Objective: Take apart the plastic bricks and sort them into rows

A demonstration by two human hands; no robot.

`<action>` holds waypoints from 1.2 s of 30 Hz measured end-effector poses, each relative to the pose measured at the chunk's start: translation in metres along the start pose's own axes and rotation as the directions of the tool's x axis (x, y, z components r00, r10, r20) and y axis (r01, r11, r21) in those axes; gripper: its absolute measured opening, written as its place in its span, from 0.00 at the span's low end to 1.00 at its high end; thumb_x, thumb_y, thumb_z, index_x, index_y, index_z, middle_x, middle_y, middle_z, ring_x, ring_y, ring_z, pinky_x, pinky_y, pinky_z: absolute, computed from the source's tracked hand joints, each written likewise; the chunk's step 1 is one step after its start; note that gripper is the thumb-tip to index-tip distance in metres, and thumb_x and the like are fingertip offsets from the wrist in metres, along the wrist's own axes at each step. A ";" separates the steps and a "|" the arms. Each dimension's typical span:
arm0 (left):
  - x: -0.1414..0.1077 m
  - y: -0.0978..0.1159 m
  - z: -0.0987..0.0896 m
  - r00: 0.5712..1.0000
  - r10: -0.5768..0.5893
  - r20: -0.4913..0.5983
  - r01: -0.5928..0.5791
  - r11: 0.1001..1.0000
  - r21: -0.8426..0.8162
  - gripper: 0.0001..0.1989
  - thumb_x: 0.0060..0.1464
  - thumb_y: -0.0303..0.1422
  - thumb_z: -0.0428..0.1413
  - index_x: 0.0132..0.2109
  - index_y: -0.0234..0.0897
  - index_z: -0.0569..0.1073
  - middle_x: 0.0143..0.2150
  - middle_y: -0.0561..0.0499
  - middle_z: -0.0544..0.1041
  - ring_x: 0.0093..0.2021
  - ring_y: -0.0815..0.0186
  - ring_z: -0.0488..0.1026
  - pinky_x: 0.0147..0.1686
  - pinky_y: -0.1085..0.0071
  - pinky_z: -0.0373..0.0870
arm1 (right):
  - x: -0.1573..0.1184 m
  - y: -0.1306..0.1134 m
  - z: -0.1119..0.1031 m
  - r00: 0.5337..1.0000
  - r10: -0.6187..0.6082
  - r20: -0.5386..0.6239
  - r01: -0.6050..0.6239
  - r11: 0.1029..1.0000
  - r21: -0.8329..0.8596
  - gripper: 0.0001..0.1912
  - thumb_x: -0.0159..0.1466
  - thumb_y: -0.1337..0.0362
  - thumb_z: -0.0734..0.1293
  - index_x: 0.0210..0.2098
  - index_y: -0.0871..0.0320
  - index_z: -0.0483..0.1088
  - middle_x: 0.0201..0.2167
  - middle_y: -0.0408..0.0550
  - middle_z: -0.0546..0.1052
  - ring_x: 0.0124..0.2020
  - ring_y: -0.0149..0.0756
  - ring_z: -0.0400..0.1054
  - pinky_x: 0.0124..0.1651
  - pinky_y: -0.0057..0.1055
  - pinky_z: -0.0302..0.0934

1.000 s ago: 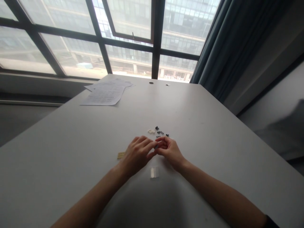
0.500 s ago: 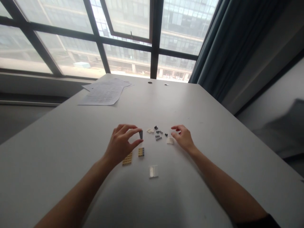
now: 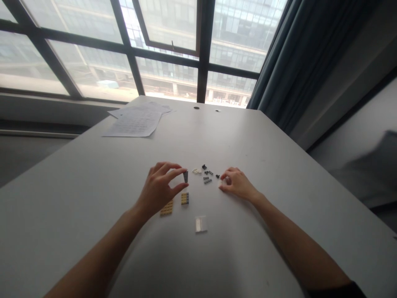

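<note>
Mid-frame, a grey piece [image 3: 185,177] is being pinched, ideally lightly, by the left hand [image 3: 159,182]; rightward, white pieces [image 3: 220,182] are being partly covered by the right hand [image 3: 238,184], grip unclear.

Daylight comes in through the tall window [image 3: 172,22] at the far end, its panes washed pale with glare and the building [image 3: 238,43] outside hazy. The white desk [image 3: 248,136] carries a soft sheen toward the glass and dulls to grey nearer the camera, where a broad, vague-edged shadow lies. On the right the curtain [image 3: 287,58] sinks into near-darkness. Wide-angle distortion slants the window bars toward the edges. Fine detail smears: the small grey pieces [image 3: 207,181] look soft, and print on the papers [image 3: 135,122] blurs.
</note>
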State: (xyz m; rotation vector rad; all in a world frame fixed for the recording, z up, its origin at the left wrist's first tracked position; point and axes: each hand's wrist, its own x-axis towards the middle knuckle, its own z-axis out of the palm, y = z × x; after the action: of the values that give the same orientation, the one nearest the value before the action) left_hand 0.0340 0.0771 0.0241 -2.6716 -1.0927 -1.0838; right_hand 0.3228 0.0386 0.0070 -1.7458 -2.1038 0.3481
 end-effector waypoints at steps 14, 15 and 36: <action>0.000 0.003 0.002 0.997 0.060 0.051 -0.061 0.998 0.032 0.15 0.51 0.37 0.62 0.47 0.41 0.75 0.45 0.47 0.76 0.48 0.57 0.68 0.48 0.59 0.64 | -0.012 -0.032 0.003 0.688 -0.436 -0.580 0.326 0.900 -0.290 0.10 0.60 0.58 0.68 0.39 0.54 0.72 0.42 0.51 0.73 0.47 0.42 0.64 0.52 0.40 0.56; 0.000 0.004 0.002 0.997 0.059 0.051 -0.061 0.998 0.033 0.15 0.51 0.37 0.62 0.47 0.41 0.75 0.45 0.47 0.76 0.48 0.57 0.68 0.48 0.59 0.64 | -0.012 -0.030 0.004 0.693 -0.425 -0.583 0.319 0.905 -0.281 0.10 0.60 0.58 0.69 0.39 0.54 0.72 0.43 0.51 0.73 0.48 0.43 0.64 0.52 0.40 0.56; -0.016 0.028 0.026 0.926 0.001 0.378 -0.024 0.998 0.055 0.22 0.48 0.41 0.61 0.51 0.44 0.73 0.60 0.42 0.66 0.63 0.44 0.55 0.58 0.41 0.52 | -0.014 -0.036 0.032 0.891 -0.444 -0.096 0.431 0.893 -0.132 0.18 0.56 0.53 0.71 0.42 0.55 0.72 0.55 0.53 0.68 0.60 0.48 0.53 0.59 0.47 0.46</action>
State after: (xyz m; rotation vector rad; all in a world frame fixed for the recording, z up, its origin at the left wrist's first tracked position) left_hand 0.0585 0.0544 0.0001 -2.9080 -1.1328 -0.5304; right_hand 0.2793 0.0191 -0.0080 -1.2474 -2.3757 -0.0039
